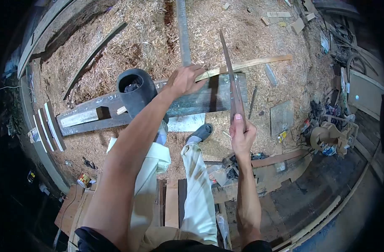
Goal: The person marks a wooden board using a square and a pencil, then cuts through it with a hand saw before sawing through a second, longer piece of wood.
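Observation:
My right hand (243, 135) is closed around the handle of a handsaw (233, 82). Its long, narrowing blade points away from me and crosses over a pale wooden strip (259, 62) in this view. Across from it, my left hand (185, 80) grips the strip, left of the blade. The strip lies over a dark, weathered plank (196, 98), and its right end sticks out past the plank. A dark shoe (137, 94) on my left foot rests over the plank beside my left forearm. My other shoe (200, 133) stands on the near side of the plank.
Wood shavings (145, 38) cover the ground. A short wooden block (85, 116) lies on the plank's left part, near several curved white-edged strips (53, 126). A long narrow board (182, 33) extends away from the plank. Scraps and a wooden frame piece (330, 136) lie at right.

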`<action>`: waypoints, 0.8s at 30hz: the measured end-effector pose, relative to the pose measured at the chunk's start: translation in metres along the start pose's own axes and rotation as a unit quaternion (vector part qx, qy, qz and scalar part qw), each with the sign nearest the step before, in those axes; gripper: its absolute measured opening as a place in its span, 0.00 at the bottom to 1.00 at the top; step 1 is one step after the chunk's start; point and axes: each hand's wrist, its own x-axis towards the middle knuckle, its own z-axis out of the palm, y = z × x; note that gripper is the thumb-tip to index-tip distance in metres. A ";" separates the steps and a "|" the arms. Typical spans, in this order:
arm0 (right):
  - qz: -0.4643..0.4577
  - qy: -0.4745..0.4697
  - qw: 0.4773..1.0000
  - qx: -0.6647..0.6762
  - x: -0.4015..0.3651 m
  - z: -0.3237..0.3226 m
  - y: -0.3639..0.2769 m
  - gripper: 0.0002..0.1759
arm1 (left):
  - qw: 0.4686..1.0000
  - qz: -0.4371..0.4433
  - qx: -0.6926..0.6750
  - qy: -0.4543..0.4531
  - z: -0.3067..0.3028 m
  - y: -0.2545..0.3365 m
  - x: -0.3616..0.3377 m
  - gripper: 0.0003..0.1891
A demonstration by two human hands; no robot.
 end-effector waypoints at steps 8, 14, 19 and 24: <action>0.011 -0.043 0.997 0.067 -0.008 0.004 0.002 0.28 | 0.995 0.041 0.067 0.054 0.005 0.013 -0.014 0.16; 0.036 -0.053 0.989 0.132 -0.018 0.005 0.008 0.27 | 0.999 0.013 0.032 0.034 0.015 0.004 -0.012 0.17; 0.030 -0.052 0.987 0.149 -0.016 0.003 0.021 0.27 | 0.998 0.002 0.030 0.051 0.008 0.006 -0.010 0.17; 0.017 -0.062 0.991 0.121 -0.020 -0.001 0.015 0.27 | 1.000 -0.023 0.018 0.012 0.011 0.004 -0.010 0.21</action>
